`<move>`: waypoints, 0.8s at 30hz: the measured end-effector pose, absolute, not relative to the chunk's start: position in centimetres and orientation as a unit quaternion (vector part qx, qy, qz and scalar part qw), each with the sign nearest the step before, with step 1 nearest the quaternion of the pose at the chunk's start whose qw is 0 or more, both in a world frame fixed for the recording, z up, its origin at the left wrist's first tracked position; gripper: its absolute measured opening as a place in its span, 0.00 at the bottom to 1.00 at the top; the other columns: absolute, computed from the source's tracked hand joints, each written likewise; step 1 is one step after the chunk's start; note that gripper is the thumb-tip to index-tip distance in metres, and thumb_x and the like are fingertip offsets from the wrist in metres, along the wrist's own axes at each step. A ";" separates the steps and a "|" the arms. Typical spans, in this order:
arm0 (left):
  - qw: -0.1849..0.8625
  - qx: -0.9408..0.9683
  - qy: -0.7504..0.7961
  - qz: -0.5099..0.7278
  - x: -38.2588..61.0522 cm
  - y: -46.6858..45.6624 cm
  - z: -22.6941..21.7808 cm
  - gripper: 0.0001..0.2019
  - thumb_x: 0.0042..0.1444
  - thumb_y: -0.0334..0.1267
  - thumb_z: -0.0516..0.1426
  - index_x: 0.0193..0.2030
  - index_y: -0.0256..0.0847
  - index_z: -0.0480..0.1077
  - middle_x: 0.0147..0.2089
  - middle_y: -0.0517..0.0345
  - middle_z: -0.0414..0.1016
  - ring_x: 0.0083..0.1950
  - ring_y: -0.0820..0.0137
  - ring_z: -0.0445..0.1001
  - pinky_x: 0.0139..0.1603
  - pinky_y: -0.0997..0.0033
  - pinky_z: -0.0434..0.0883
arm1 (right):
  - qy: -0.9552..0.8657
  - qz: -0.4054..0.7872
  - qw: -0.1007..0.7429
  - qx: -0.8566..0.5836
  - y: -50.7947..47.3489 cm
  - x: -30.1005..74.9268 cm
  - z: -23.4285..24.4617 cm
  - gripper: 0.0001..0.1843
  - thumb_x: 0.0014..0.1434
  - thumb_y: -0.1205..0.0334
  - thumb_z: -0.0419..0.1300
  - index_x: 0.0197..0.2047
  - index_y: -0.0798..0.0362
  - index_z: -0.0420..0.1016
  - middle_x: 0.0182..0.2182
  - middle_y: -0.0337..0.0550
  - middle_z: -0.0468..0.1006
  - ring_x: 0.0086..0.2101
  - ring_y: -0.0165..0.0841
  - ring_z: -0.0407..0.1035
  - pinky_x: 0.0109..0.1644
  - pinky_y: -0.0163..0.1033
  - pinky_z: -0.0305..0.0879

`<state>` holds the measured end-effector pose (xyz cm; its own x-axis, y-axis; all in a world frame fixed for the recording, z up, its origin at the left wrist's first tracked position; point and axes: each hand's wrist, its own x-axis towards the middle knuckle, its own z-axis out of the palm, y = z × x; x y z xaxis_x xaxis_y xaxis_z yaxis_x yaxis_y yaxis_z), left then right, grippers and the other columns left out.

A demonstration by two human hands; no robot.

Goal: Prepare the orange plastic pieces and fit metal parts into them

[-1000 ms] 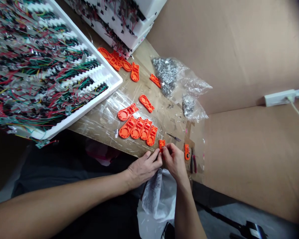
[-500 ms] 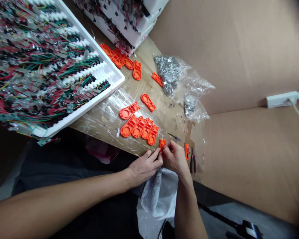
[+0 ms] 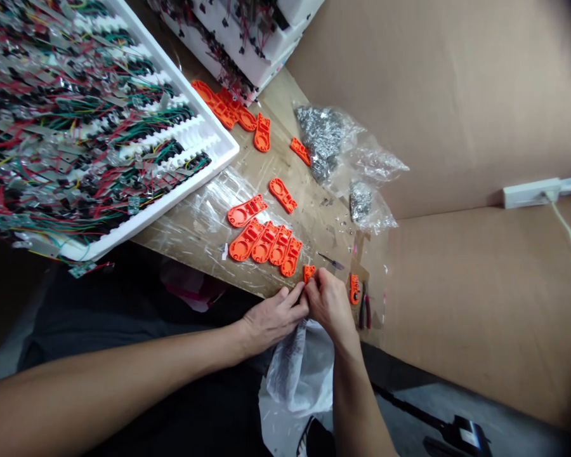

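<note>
A: Four orange parts [image 3: 265, 244] lie side by side on the table [image 3: 185, 235]. Why so orderly?

B: Take the orange piece [image 3: 309, 271] at the person's fingertips, by the table's near edge, as the clock's centre, twelve at the top of the view. That row sits at ten o'clock, all turned much alike, presumably for easy reach.

A: And the hands?

B: The left hand [image 3: 276, 317] is at eight, fingers narrow together, tips at the piece's near end; I'd judge they steady it. The right hand [image 3: 330, 301] curls over from between four and five, thumb and fingertips drawn close together. Whether they pinch something small, I cannot tell; the hand covers it.

A: What about tools?

B: A thin pointed tool [image 3: 332, 261] lies at two o'clock, pliers [image 3: 365, 310] at four, both near the right hand, likely for a short grab. Just beside the pliers is an orange part with a black fitting [image 3: 354, 289], well apart from the row, perhaps to avoid mixing.

A: Those clear bags?

B: The larger bag of metal bits [image 3: 321, 143] rests at twelve, the smaller bag [image 3: 360, 202] between one and two, probably set back to leave the near edge for handwork.
</note>
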<state>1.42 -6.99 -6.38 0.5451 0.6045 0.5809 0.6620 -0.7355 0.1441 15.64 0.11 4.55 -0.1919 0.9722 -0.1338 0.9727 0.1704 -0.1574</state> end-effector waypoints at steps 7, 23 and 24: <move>0.058 -0.884 -0.362 -0.291 1.1 -7.0 -6.0 0.20 0.73 0.37 0.53 0.66 0.37 0.76 0.69 0.44 0.69 0.73 0.50 0.67 0.64 0.53 0.67 | 0.757 -0.168 0.028 0.630 1.5 15.9 5.7 0.15 0.69 0.56 0.55 0.29 0.48 0.64 0.25 0.40 0.73 0.26 0.34 0.64 0.33 0.40 0.53; 0.064 -0.888 -0.378 -0.256 0.3 -6.8 -4.5 0.23 0.75 0.33 0.47 0.70 0.34 0.71 0.72 0.43 0.68 0.75 0.54 0.65 0.62 0.58 0.69 | 0.631 -0.431 -0.141 0.630 1.6 18.1 4.5 0.18 0.62 0.46 0.66 0.33 0.52 0.75 0.27 0.38 0.75 0.28 0.33 0.67 0.33 0.37 0.64; 0.057 -0.888 -0.381 -0.250 0.3 -6.8 -4.2 0.23 0.75 0.33 0.47 0.71 0.34 0.70 0.72 0.43 0.68 0.76 0.54 0.65 0.62 0.58 0.69 | 0.634 -0.433 -0.140 0.625 1.6 18.3 4.5 0.17 0.63 0.46 0.66 0.33 0.52 0.75 0.27 0.38 0.75 0.28 0.33 0.67 0.33 0.37 0.65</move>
